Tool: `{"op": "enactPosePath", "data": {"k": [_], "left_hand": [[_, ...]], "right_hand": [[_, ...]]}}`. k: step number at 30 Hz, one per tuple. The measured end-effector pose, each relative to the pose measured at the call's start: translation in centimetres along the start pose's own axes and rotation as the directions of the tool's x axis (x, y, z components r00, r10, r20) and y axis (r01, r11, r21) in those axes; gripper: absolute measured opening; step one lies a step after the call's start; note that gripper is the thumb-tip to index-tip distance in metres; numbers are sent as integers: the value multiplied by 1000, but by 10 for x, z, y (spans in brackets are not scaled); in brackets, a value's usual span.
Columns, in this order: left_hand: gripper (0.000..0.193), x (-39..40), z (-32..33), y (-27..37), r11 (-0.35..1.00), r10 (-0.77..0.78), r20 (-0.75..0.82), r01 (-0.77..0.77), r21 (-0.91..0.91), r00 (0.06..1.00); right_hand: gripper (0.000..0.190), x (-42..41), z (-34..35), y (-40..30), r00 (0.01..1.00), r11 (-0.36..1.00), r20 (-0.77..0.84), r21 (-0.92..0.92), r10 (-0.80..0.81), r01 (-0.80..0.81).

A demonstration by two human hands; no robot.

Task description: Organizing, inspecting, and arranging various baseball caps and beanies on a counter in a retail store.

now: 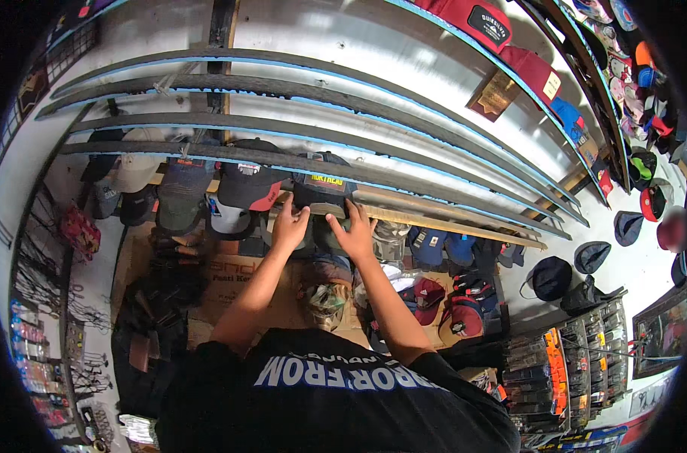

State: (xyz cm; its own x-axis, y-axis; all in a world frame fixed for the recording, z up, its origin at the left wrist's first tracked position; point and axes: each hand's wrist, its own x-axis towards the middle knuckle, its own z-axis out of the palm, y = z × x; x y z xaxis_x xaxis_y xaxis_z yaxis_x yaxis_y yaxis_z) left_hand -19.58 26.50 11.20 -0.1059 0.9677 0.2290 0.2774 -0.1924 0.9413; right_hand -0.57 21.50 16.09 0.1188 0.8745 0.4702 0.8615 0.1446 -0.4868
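Note:
A dark baseball cap [323,195] with yellow lettering on its front sits on a wooden slat, its brim towards me. My left hand [289,225] grips the left side of the brim, fingers on the edge and thumb beside it. On the opposite side, my right hand [353,231] holds the brim's right edge, thumb underneath near the middle. Just left of it is a black cap [247,184] with a red brim patch. Further left stands a dark cap with a blue front [186,170]. Parts of the upper row are hidden behind a slat.
Dark slats [320,85] with blue edges run across above my hands. A light wooden slat [451,223] extends right. Below hang a camouflage cap [389,240] and blue caps [427,246]. Maroon caps [462,317] lie lower right, near a rack of packaged goods [581,362].

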Motion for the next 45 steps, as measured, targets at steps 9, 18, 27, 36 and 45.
{"op": "enactPosePath", "data": {"k": [9, 18, 27, 36, 45], "left_hand": [[62, -10, 1, 15, 995, 11, -98, -20, -99, 995], [66, -12, 9, 12, 988, -55, -155, 31, -153, 986], [65, -11, 17, 2, 994, -4, -203, -19, -112, 979], [64, -17, 12, 8, 986, -88, -113, 71, -149, 990], [66, -14, 12, -4, 992, 4, -219, -32, -122, 976]], "right_hand": [[85, 0, -1, -12, 992, 994, 49, -7, 113, -113], [83, 0, -1, -10, 992, 993, 58, 10, 116, -117], [83, 0, -3, -7, 988, 991, 98, 40, 123, -128], [84, 0, -5, -4, 987, 992, 112, 39, 115, -120], [83, 2, -3, -6, 988, 995, 127, 41, 89, -95]]}}
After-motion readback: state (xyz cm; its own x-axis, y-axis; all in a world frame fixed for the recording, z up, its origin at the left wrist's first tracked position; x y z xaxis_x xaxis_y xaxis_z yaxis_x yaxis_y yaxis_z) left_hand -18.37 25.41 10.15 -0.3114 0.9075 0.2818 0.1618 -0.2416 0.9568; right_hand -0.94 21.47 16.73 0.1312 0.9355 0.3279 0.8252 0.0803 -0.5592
